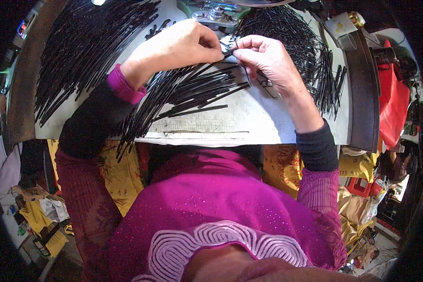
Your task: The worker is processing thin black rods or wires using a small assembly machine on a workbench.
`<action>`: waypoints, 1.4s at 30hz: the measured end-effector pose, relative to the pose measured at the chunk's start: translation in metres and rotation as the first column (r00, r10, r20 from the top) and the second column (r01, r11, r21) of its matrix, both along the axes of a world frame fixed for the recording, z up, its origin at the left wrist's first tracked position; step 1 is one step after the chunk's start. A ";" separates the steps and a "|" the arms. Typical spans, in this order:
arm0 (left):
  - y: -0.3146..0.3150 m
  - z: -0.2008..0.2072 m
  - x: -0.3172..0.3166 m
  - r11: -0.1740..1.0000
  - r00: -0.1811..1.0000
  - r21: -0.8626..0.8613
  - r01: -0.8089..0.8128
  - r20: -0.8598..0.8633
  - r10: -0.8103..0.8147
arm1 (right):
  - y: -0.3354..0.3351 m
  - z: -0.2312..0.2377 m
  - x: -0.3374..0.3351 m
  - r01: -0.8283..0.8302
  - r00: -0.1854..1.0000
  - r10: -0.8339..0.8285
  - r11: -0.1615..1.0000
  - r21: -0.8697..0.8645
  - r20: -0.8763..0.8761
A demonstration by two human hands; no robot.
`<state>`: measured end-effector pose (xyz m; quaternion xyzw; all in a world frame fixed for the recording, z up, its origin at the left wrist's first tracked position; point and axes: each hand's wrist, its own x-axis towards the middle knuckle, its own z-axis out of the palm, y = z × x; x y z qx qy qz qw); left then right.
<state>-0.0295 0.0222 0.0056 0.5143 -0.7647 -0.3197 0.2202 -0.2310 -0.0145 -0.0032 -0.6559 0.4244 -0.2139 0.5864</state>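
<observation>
My left hand point(181, 47) and my right hand point(273, 61) come close together over the table, just below a small green machine with metal fittings point(216, 17). The left fingers are pinched at the end of a thin black tube. The right thumb and forefinger pinch a thin black strand that hangs down beneath them; its exact kind is too fine to make out. Below my hands lies a loose bundle of long black tubes point(192, 89), with some ends jutting over the table's front edge. A few small bent black pieces point(266, 84) show under the right hand.
A large pile of straight black tubes point(89, 51) covers the left of the white table point(277, 127). A tangled heap of thin black pieces point(286, 30) is at the back right. A white can-shaped container point(340, 24) and a red bag point(392, 101) stand at the right edge.
</observation>
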 end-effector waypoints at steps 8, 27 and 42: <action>-0.006 0.000 0.010 0.970 0.972 0.223 -0.097 -0.189 0.140 | -0.006 -0.005 -0.002 -0.003 0.996 -0.006 0.995 -0.103 -0.089; -0.015 -0.007 0.020 0.917 0.844 0.399 -0.018 -0.486 0.228 | -0.003 0.005 0.016 0.001 0.995 0.004 0.998 -0.058 0.098; -0.034 0.000 0.028 0.937 0.837 0.326 -0.126 -0.473 0.277 | -0.028 0.009 0.028 0.021 0.991 0.000 0.987 -0.160 0.131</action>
